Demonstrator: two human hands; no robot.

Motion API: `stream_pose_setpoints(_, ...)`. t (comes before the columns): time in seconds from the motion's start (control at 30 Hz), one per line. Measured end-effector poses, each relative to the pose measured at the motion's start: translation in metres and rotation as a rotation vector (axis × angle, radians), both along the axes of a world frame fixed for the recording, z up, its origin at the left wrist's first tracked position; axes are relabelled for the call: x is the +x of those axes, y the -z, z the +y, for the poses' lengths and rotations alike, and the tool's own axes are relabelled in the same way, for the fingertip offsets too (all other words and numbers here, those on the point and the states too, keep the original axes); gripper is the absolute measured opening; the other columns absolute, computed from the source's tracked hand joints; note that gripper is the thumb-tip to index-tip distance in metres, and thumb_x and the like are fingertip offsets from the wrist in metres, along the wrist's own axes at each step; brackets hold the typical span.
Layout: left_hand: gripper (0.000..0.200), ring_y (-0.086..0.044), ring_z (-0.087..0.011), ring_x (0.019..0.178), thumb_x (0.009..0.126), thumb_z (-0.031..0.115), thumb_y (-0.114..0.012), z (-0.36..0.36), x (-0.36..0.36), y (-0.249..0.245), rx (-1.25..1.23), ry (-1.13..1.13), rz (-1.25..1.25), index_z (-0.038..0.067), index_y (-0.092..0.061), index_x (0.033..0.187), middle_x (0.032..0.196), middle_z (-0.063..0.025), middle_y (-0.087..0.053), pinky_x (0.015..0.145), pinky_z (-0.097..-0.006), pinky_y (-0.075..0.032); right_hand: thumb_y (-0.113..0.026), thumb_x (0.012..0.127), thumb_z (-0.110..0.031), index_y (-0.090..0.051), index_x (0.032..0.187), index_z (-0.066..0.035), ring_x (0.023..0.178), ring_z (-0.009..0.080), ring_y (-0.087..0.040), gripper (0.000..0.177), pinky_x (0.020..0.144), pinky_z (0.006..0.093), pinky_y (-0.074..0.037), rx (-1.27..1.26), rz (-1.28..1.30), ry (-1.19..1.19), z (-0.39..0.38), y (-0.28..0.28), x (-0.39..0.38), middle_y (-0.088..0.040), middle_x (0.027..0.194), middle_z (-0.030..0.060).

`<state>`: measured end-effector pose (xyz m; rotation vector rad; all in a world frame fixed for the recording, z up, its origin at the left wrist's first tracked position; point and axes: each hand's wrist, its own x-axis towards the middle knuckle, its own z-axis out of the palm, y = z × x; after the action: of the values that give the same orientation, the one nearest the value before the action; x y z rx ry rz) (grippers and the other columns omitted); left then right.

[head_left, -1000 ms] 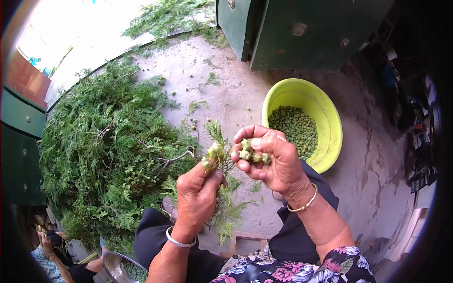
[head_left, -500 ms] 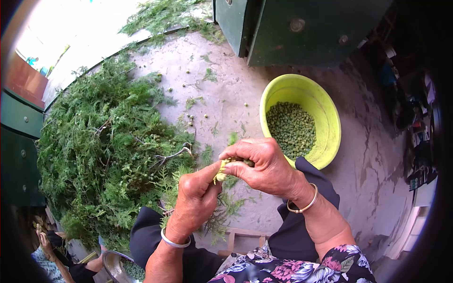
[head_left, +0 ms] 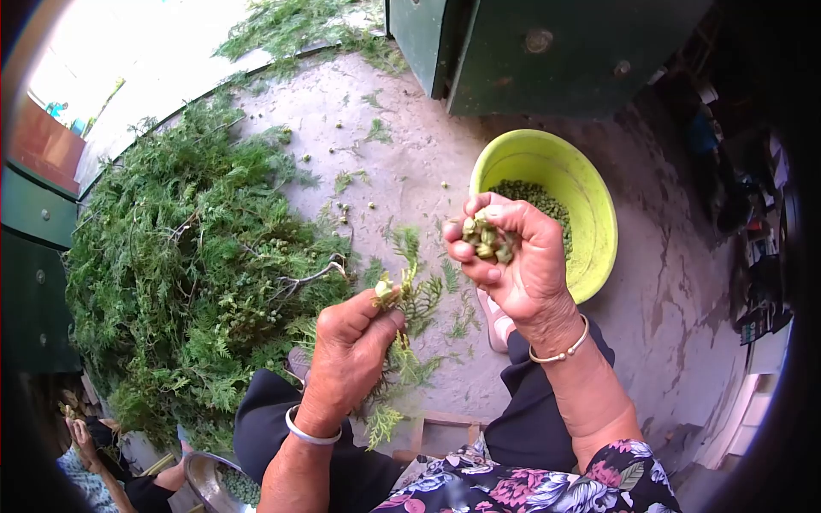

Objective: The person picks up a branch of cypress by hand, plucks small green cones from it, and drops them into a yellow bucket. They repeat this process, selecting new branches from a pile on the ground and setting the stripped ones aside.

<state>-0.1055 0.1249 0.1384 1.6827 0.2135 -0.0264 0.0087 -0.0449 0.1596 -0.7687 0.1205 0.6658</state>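
My left hand [head_left: 352,346] pinches a leafy green conifer sprig [head_left: 417,299], with a pale green cone at the fingertips. Several small green cones [head_left: 487,239] lie cupped in my right hand [head_left: 526,256], its palm turned up and its fingers curled around them. That hand is in front of the near left rim of a yellow-green tub [head_left: 590,231]. Inside the tub lies a heap of similar green cones [head_left: 534,195], partly hidden behind my fingers.
A large pile of cut conifer branches [head_left: 188,256] covers the floor at left. Loose cones and sprigs dot the concrete floor [head_left: 402,137]. A green cabinet [head_left: 564,60] stands beyond the tub. At lower left, another person's hand [head_left: 83,438] is near a metal basin [head_left: 205,479] holding cones.
My hands have come apart. The right one has moved up and right to the tub and turned palm up, showing the cones. The left hand still grips the sprig.
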Motion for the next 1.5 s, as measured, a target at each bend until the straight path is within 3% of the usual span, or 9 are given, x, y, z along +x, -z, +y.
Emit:
stream_pose_setpoints(0.3,0.012,-0.049,-0.0052,0.059,0.085,-0.003,-0.055,-0.004,0.004,0.007,0.165,-0.049,0.016,-0.003,-0.063,0.094,0.066,0.0021,-0.059,0.053,-0.0222,-0.039,-0.073,0.078,-0.007,-0.066,0.084,0.002,0.062,0.0041,-0.054,0.013,0.052,0.0186,-0.043,-0.611,-0.568,-0.166,0.021,0.002,-0.031,-0.062,0.069,-0.0007)
stream_pose_setpoints(0.47,0.013,-0.045,-0.0088,0.052,0.082,-0.003,-0.058,-0.014,0.004,0.014,0.389,-0.076,-0.134,-0.002,-0.062,0.094,0.06,-0.0105,-0.054,0.05,-0.0263,-0.039,-0.07,0.079,-0.009,-0.065,0.085,0.002,0.064,0.0048,-0.056,0.013,0.056,0.0245,-0.047,-0.789,-0.941,-0.113,0.027,0.026,-0.038,-0.062,0.068,0.0024)
stream_pose_setpoints(0.5,0.022,-0.06,-0.0383,0.062,0.08,-0.006,-0.055,-0.012,0.003,0.014,0.439,-0.018,-0.15,-0.002,-0.061,0.101,0.07,-0.0221,-0.059,0.052,-0.0384,-0.044,-0.068,0.081,-0.01,-0.064,0.083,0.003,0.061,0.0047,-0.055,0.013,0.054,0.0242,-0.045,-0.812,-1.077,-0.06,0.027,0.029,-0.037,-0.062,0.068,0.0025)
stream_pose_setpoints(0.67,0.03,-0.061,-0.0312,0.06,0.073,-0.011,-0.055,-0.004,0.0,0.024,0.707,0.066,-0.225,-0.003,-0.06,0.102,0.074,-0.0213,-0.061,0.054,-0.0386,-0.045,-0.064,0.085,-0.009,-0.065,0.082,0.001,0.054,0.0025,-0.05,0.01,0.045,0.0193,-0.039,-0.277,-0.28,-0.158,0.003,-0.002,-0.018,-0.061,0.068,0.0007)
stream_pose_setpoints(0.77,0.014,-0.05,-0.0083,0.053,0.082,-0.005,-0.058,-0.003,0.006,0.017,0.357,-0.076,-0.064,-0.005,-0.062,0.096,0.063,-0.009,-0.058,0.048,-0.0231,-0.036,-0.064,0.084,-0.008,-0.064,0.086,0.0,0.053,0.0024,-0.049,0.009,0.046,0.0169,-0.038,-0.52,-0.466,0.158,-0.022,-0.017,0.003,-0.061,0.069,0.0024)
stream_pose_setpoints(1.0,0.025,-0.047,-0.0134,0.057,0.094,0.018,-0.051,0.012,0.015,-0.003,-0.977,-0.35,0.042,0.001,-0.055,0.077,0.064,-0.0073,-0.054,0.062,-0.0342,-0.042,-0.073,0.072,-0.029,-0.043,0.122,0.018,0.111,0.0423,-0.053,0.075,0.096,0.0416,-0.043,-1.999,-0.891,0.53,-0.124,0.007,0.057,-0.051,0.118,0.0369)
stream_pose_setpoints(1.2,0.034,-0.052,-0.0201,0.063,0.097,0.026,-0.045,0.022,0.02,0.007,-1.407,-0.245,-0.005,-0.003,-0.058,0.087,0.069,-0.0107,-0.056,0.083,-0.0391,-0.046,-0.07,0.078,-0.023,-0.052,0.115,0.016,0.103,0.0391,-0.06,0.057,0.093,0.0419,-0.045,-2.03,-0.982,0.632,-0.133,0.015,0.059,-0.059,0.108,0.0334)
stream_pose_setpoints(1.4,0.033,-0.053,-0.0169,0.066,0.099,0.022,-0.042,0.029,0.027,0.017,-1.571,-0.243,-0.169,-0.005,-0.055,0.086,0.076,-0.0123,-0.057,0.091,-0.0358,-0.045,-0.069,0.082,-0.018,-0.065,0.1,0.005,0.083,0.0211,-0.067,0.029,0.076,0.032,-0.053,-0.829,-0.757,-0.307,-0.046,0.014,-0.007,-0.069,0.091,0.0174)
stream_pose_setpoints(1.5,0.034,-0.053,-0.0176,0.068,0.099,0.023,-0.041,0.037,0.025,0.021,-1.552,-0.258,-0.156,-0.006,-0.055,0.087,0.078,-0.0124,-0.056,0.092,-0.0354,-0.045,-0.074,0.08,-0.029,-0.063,0.101,0.007,0.085,0.0233,-0.066,0.043,0.076,0.0348,-0.052,-0.662,-0.727,-0.527,-0.017,0.021,-0.041,-0.067,0.089,0.0201)
